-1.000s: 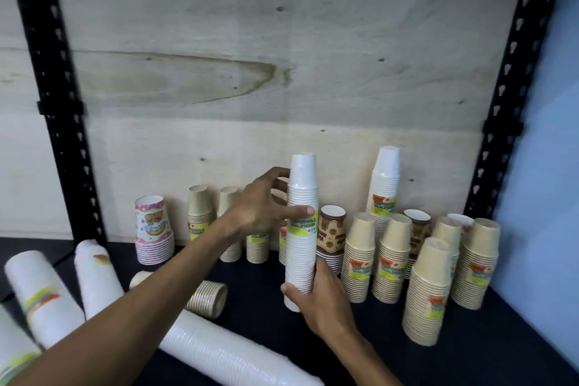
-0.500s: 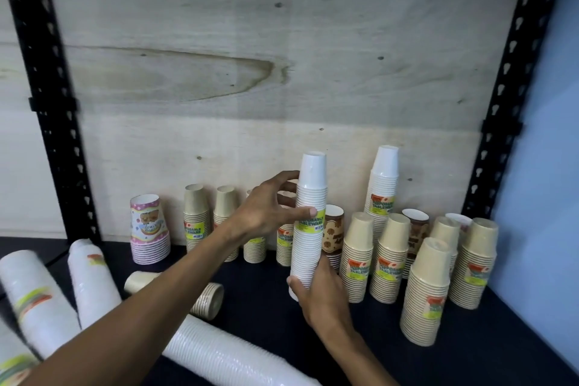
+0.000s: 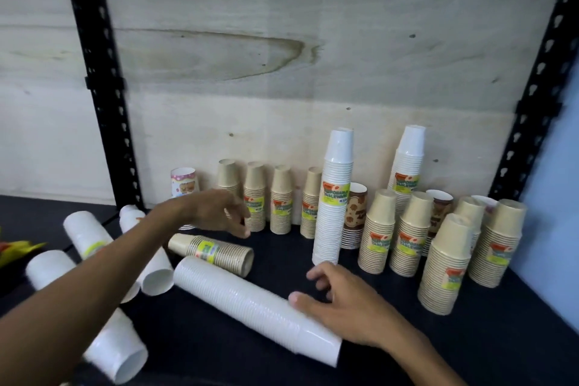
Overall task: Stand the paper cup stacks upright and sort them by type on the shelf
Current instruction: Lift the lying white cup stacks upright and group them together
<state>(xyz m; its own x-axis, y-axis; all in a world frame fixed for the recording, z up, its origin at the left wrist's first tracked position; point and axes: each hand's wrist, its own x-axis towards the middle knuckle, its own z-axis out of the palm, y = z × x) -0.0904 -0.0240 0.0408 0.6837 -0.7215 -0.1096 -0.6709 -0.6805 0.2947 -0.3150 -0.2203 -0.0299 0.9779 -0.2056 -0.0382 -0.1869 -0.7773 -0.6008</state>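
I see my left hand above the dark shelf, fingers loosely spread and holding nothing, just over a kraft stack lying on its side. My right hand rests on a long white stack lying flat, thumb touching its side and fingers relaxed, not wrapped round it. A tall white stack stands upright by itself just beyond that hand (a second upright white stack stands further right, against the plywood back). Kraft stacks stand grouped at right, four more along the back. Other white stacks lie toppled at left.
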